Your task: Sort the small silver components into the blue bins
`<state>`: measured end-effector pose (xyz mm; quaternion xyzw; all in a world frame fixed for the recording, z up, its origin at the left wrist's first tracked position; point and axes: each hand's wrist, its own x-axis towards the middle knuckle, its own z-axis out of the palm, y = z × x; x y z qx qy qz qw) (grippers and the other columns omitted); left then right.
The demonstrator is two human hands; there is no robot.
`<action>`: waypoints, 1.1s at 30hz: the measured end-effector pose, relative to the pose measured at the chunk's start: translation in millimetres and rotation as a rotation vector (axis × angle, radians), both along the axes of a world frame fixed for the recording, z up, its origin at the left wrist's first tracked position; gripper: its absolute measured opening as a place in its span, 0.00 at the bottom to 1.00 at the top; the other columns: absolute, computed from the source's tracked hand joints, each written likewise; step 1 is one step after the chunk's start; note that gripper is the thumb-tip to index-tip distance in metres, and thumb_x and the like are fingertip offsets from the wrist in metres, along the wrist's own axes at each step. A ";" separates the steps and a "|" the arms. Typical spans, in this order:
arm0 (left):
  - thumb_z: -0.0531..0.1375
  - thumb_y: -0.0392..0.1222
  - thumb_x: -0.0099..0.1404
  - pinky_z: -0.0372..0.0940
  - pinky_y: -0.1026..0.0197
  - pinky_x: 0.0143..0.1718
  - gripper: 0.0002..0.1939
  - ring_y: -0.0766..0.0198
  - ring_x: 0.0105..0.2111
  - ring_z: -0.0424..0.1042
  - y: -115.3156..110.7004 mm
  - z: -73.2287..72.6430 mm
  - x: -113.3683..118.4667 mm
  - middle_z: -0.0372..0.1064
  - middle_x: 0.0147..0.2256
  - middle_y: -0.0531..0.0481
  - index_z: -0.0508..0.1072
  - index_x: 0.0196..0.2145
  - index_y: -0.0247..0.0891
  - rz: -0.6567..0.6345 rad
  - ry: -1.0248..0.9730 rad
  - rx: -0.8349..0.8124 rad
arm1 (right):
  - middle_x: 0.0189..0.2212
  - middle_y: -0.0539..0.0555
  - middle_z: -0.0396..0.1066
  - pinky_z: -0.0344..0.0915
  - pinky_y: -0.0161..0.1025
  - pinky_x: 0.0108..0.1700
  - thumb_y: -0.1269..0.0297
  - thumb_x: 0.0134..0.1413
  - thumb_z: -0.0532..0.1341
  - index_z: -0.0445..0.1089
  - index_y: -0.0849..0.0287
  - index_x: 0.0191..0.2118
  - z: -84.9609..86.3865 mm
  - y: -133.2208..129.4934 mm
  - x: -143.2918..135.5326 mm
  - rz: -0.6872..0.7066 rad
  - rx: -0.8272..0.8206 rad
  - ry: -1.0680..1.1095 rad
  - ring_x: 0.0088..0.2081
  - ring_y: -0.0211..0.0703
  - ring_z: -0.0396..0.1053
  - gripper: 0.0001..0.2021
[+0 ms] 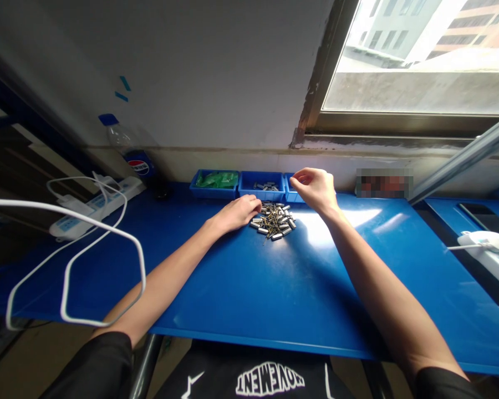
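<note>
A loose pile of small metal parts (276,219), silver block-like pieces mixed with thin brass-coloured ones, lies on the blue table. At its left edge is my left hand (238,214), low over the table with fingers curled together; anything between the fingertips is hidden. My right hand (317,188) is raised in front of the right blue bin (291,195), thumb and fingers pinched; I cannot make out what they hold. That bin is partly covered by the hand. Beside it, the middle blue bin (260,195) contains several small silver pieces.
Green plastic-looking material fills the left blue bin (213,193). A cola bottle (139,162) and a white power strip (95,208) stand at left, with a white cable (138,249) looping over my left forearm. Another power strip (488,244) and a phone (482,216) lie right.
</note>
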<state>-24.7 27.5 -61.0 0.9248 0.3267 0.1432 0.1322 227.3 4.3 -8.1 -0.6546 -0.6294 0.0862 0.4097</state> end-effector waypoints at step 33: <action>0.69 0.36 0.61 0.72 0.61 0.40 0.14 0.64 0.35 0.76 -14.6 23.9 11.9 0.75 0.37 0.50 0.76 0.45 0.38 0.071 -0.624 0.052 | 0.29 0.53 0.80 0.71 0.36 0.35 0.53 0.42 0.76 0.83 0.60 0.38 -9.6 -5.3 -13.7 0.638 -0.458 0.601 0.29 0.38 0.74 0.19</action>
